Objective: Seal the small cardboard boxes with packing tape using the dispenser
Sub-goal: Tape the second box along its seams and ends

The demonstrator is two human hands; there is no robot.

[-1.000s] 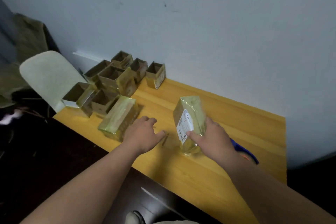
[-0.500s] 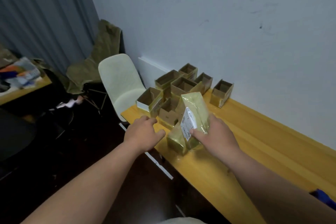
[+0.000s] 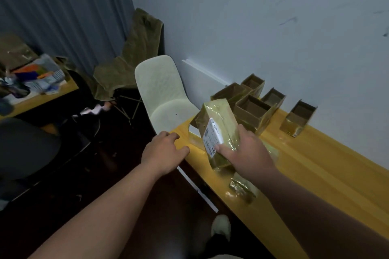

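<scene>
My right hand (image 3: 248, 153) grips a taped cardboard box (image 3: 219, 124) with a white label, holding it tilted above the left end of the yellow wooden table (image 3: 315, 170). My left hand (image 3: 164, 151) hovers beside the table's left corner with loosely curled fingers and holds nothing. Several open small cardboard boxes (image 3: 252, 109) stand behind the held box by the wall, one more open box (image 3: 299, 120) a little to the right. Another taped box (image 3: 244, 187) lies on the table under my right forearm, mostly hidden. The tape dispenser is out of view.
A pale green chair (image 3: 164, 94) stands just left of the table's end. Behind it an olive cloth (image 3: 130, 57) hangs on a folding chair. A dark chair (image 3: 31, 149) and a cluttered desk (image 3: 31, 84) are at far left. A white wall backs the table.
The view has swung left, so the dispenser left the frame. My right hand has carried the labelled box left toward the open boxes; my left hand moved off the table past its left corner.
</scene>
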